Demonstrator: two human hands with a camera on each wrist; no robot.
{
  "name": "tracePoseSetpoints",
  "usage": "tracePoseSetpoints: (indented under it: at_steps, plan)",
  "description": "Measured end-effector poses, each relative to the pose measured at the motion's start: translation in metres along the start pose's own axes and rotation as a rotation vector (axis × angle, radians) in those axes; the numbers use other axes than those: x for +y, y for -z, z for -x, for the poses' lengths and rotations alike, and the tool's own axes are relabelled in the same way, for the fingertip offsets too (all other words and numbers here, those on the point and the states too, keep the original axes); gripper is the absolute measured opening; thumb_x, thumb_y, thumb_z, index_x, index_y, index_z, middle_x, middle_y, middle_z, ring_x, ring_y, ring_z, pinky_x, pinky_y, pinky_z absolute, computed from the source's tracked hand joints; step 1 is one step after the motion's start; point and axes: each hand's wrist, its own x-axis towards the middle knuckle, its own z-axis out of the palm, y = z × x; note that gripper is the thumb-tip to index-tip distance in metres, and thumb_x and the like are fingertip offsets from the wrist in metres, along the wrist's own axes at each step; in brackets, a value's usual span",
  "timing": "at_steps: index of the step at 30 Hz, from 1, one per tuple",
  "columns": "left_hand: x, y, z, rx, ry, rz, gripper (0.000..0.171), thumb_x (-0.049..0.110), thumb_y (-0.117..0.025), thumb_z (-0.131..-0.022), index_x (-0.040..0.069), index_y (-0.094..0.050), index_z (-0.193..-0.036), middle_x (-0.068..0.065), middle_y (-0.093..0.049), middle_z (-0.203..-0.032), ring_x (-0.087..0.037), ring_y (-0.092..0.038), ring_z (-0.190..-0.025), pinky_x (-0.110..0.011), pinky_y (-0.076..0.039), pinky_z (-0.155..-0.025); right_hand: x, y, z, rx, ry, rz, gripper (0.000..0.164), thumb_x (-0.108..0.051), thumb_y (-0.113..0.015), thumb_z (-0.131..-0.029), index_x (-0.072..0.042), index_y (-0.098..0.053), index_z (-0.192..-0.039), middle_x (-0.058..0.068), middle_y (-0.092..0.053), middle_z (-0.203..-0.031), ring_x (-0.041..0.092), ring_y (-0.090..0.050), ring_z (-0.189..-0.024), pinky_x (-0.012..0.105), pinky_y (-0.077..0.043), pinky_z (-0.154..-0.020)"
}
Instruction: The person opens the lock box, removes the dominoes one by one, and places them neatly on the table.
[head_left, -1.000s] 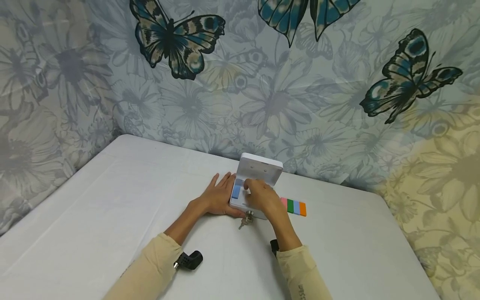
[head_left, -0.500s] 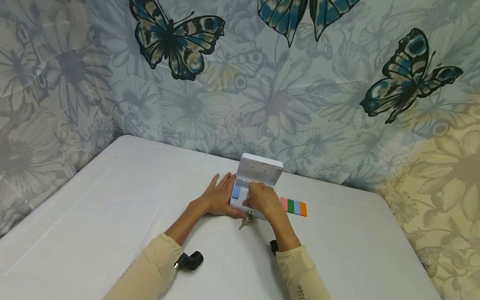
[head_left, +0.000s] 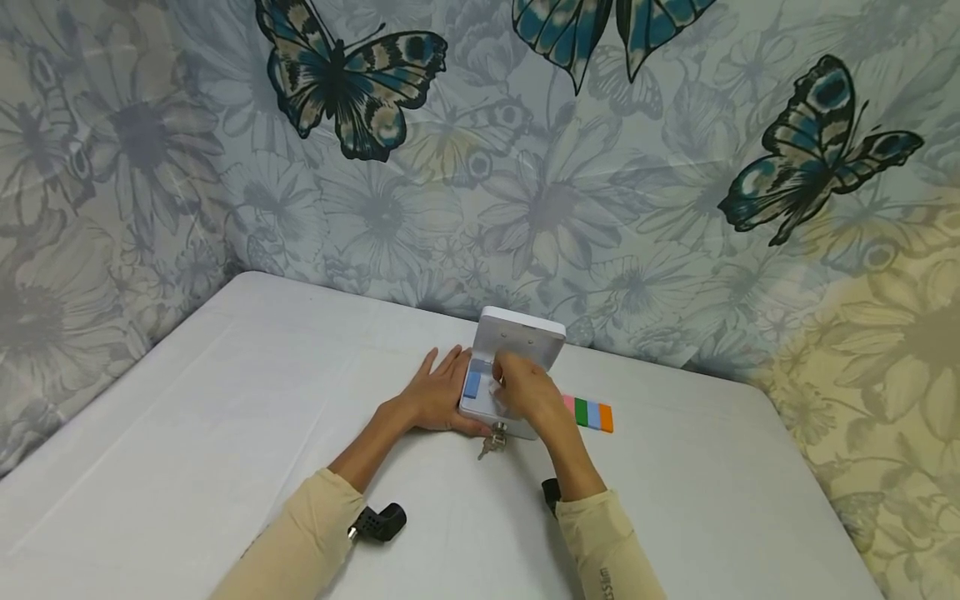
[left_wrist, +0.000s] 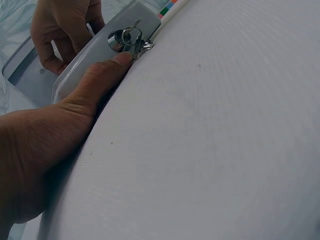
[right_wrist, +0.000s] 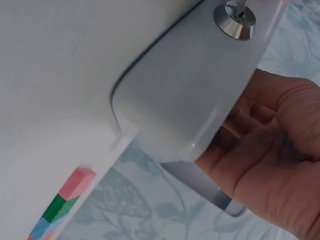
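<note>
A small white metal lockbox [head_left: 517, 337] stands with its lid raised, a blue block [head_left: 472, 384] lying in its left end. Along the box's left side rests my left hand [head_left: 435, 398], fingers straight and spread. Its thumb [left_wrist: 97, 75] lies against the front wall near the lock, as the left wrist view shows. My right hand [head_left: 525, 390] reaches over the front rim with bent fingers down inside the box. Its fingertips are hidden behind the wall in both wrist views, and I cannot tell whether they hold anything. Keys [head_left: 492, 442] on a ring hang from the lock [right_wrist: 235, 21].
Pink, green, light blue and orange blocks [head_left: 594, 415] lie in a row right of the box. The white-covered table [head_left: 300, 350] meets a patterned wall hanging [head_left: 450, 208] behind the box. Black wrist cameras [head_left: 381, 522] sit at the sleeves.
My right hand shifts about inside the box; its fingers dip toward the right side, then come back up and left slightly. The left hand stays at the box's side.
</note>
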Motion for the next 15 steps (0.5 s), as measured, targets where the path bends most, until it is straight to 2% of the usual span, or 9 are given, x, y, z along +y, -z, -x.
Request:
tracePoseSetpoints:
  at_steps: [7, 15]
  plan:
    - [0.001, 0.001, 0.001, -0.006, 0.001, 0.004, 0.131, 0.068, -0.077, -0.082, -0.003, -0.006, -0.166, -0.019, -0.017, -0.176, -0.036, -0.008, -0.166, -0.063, -0.003, -0.132, 0.004, 0.016, 0.002, 0.032, -0.018, -0.074, 0.014, 0.002, -0.073, -0.092, -0.002, -0.064, -0.102, 0.013, -0.068, -0.092, 0.024, -0.061, -0.079, 0.035, -0.052, -0.071]
    - [0.003, 0.003, 0.002, -0.012, 0.005, 0.002, 0.131, 0.067, -0.077, -0.082, -0.004, -0.005, -0.166, -0.019, -0.016, -0.176, -0.036, -0.007, -0.166, -0.062, -0.002, -0.132, 0.016, 0.035, 0.006, 0.027, 0.028, -0.119, 0.016, 0.008, -0.069, -0.09, 0.002, -0.065, -0.104, 0.017, -0.071, -0.096, 0.026, -0.066, -0.083, 0.035, -0.056, -0.07]
